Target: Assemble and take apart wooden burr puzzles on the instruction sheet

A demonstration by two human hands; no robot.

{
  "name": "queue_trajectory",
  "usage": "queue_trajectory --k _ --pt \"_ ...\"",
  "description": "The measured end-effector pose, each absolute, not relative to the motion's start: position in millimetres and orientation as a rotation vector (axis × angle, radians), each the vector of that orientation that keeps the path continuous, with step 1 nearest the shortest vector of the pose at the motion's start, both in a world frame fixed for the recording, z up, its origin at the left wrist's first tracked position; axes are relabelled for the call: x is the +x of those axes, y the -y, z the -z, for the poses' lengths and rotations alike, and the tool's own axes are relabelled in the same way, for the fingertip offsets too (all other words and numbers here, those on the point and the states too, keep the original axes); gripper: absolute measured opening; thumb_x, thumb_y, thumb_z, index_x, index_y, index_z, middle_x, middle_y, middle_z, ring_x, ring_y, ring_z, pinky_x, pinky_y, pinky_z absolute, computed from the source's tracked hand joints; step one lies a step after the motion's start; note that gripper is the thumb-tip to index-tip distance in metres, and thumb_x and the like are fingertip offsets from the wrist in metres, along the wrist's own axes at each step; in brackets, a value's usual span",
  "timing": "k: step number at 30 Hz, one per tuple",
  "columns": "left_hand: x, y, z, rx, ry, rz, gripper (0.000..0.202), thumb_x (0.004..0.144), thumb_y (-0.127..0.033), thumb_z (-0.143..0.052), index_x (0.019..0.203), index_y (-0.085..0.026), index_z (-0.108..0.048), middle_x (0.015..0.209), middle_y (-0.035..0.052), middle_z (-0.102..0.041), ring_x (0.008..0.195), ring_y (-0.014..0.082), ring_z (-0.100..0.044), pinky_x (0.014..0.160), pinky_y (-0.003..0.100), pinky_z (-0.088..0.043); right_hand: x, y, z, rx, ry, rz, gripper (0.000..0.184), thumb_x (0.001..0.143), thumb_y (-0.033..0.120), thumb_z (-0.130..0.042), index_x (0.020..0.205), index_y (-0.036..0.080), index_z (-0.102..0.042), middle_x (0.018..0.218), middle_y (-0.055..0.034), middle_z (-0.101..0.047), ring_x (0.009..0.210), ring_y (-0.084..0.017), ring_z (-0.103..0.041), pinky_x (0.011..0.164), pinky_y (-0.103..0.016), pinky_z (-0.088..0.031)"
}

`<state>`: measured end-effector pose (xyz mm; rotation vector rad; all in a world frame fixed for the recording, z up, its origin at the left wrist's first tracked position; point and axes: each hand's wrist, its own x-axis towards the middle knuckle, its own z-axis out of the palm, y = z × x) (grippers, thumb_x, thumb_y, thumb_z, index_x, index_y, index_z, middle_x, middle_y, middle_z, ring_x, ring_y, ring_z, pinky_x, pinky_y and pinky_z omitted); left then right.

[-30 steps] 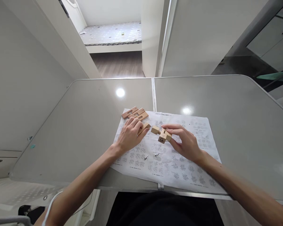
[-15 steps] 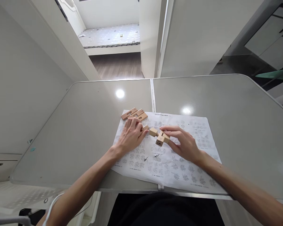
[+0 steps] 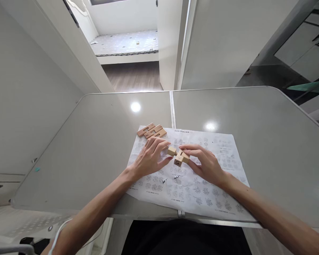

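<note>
A crossed pair of small wooden puzzle pieces (image 3: 178, 157), one marked with a black "G" on its end, rests on a printed instruction sheet (image 3: 202, 184). My right hand (image 3: 205, 163) grips this assembly from the right with thumb and fingers closed on it. My left hand (image 3: 151, 157) meets it from the left, fingers curled and pinching the left end; another piece it held a moment ago is hidden under the fingers.
Three flat notched wooden pieces (image 3: 151, 130) lie side by side at the sheet's far left corner. The grey folding table (image 3: 95, 141) has a centre seam (image 3: 171, 109). White walls and a doorway stand beyond its far edge.
Both hands have come together: the left hand slid right with its piece, and the G-marked assembly shifted left until they meet.
</note>
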<state>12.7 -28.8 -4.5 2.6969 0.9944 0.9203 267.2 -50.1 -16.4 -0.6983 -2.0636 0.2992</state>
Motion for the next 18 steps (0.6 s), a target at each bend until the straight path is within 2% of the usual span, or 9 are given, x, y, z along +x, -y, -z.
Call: queue_trajectory --k 4,9,13,18 --pt "15 33 2 2.722 -0.885 -0.901 0.042 0.097 -0.029 -0.069 0.133 -0.020 -0.049 0.116 0.0102 -0.068 0.111 0.0260 -0.061 0.094 0.042 -0.055 266 50 21 -0.704 2.084 -0.350 0.028 0.101 0.014 -0.066 0.126 0.022 -0.056 0.125 -0.0143 -0.073 0.115 -0.026 -0.074 0.086 -0.042 -0.066" --pt "16 33 3 2.793 -0.871 -0.857 0.016 0.104 -0.019 -0.056 0.119 -0.019 -0.057 0.099 0.0052 -0.071 0.093 0.0208 -0.065 0.083 0.035 -0.052 261 51 21 -0.673 2.108 -0.478 0.025 0.103 0.017 -0.062 0.126 0.023 -0.056 0.124 -0.0120 -0.073 0.112 -0.024 -0.074 0.086 -0.040 -0.065" --pt "15 33 2 2.810 -0.913 -0.840 0.012 0.105 -0.018 -0.052 0.114 -0.019 -0.060 0.096 0.0045 -0.072 0.090 0.0197 -0.066 0.081 0.033 -0.049 259 51 15 -0.694 2.086 -0.706 0.021 0.105 0.020 -0.059 0.126 0.024 -0.057 0.122 -0.0112 -0.072 0.108 -0.023 -0.073 0.086 -0.038 -0.063" --pt "13 33 -2 2.862 -0.907 -0.837 0.013 0.105 -0.017 -0.052 0.113 -0.020 -0.061 0.091 0.0032 -0.072 0.088 0.0190 -0.065 0.080 0.033 -0.047 264 49 -1 -0.768 2.075 -1.109 0.025 0.104 0.032 -0.062 0.127 0.023 -0.061 0.100 -0.0048 -0.073 0.083 -0.018 -0.068 0.075 -0.032 -0.057"
